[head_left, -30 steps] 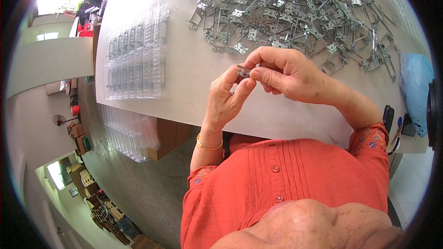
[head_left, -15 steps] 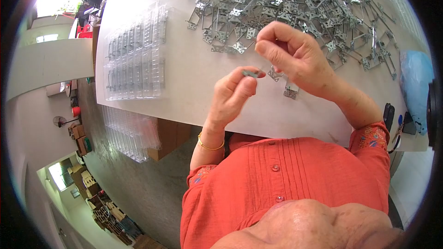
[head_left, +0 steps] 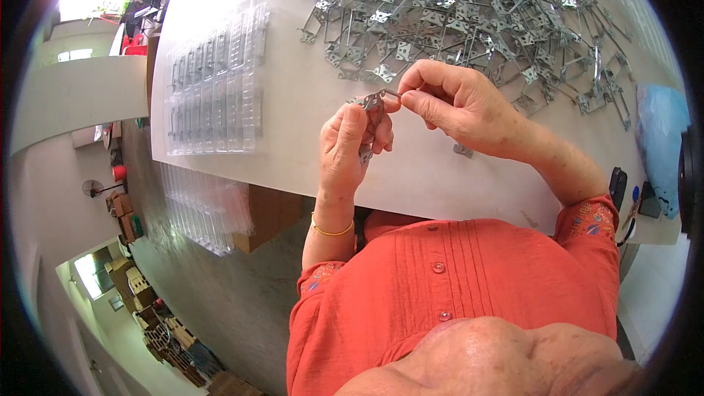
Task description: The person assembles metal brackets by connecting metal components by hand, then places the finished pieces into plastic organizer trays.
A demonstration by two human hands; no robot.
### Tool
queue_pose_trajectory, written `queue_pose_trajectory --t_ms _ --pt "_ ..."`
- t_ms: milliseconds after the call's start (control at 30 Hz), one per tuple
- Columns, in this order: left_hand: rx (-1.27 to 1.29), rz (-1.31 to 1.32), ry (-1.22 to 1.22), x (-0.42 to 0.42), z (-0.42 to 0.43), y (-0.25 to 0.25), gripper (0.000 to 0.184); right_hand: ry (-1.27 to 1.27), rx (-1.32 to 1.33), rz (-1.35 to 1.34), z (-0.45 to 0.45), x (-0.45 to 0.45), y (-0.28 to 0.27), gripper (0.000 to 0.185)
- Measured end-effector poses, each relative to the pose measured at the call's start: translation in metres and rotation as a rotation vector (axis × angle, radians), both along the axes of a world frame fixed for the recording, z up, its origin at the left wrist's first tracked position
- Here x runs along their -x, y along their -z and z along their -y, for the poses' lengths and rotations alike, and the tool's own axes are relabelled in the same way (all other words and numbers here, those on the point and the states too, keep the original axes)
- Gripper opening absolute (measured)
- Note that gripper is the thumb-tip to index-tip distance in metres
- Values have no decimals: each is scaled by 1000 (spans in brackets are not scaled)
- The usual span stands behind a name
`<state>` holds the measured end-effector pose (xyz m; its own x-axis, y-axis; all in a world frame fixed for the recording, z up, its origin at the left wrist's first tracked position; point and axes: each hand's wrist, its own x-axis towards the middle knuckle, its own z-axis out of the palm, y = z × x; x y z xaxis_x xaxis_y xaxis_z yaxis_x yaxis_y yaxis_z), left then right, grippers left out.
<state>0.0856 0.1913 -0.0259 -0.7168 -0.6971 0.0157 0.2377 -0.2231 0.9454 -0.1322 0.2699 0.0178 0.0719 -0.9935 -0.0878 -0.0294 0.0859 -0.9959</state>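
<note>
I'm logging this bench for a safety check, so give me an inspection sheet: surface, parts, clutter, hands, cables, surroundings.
Surface: pale table, bare between the trays and pile.
Parts: bracket in hand; loose bracket near the right wrist; metal pile on the far side; clear trays at left, apparently with metal parts in their slots.
Clutter: blue bag and small dark items at right.
Hands: left hand holds the bracket; right hand appears to pinch a rod at it.
Cables: none certain; a dark loop at right could be a cord.
Surroundings: box below the table, fan at left.
</note>
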Motion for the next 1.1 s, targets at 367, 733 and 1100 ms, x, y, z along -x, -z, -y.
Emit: queue_pose_trajectory --t_ms 367,733,1100 --pt "203 94 -63 -1 -1 0 50 32 57 -51 0 -1 4 12" --pt "358 257 -48 -2 -10 -7 45 -128 -215 226 8 10 0 22" --pt "704 406 60 5 -10 -12 33 -169 -142 7 6 13 5 18"
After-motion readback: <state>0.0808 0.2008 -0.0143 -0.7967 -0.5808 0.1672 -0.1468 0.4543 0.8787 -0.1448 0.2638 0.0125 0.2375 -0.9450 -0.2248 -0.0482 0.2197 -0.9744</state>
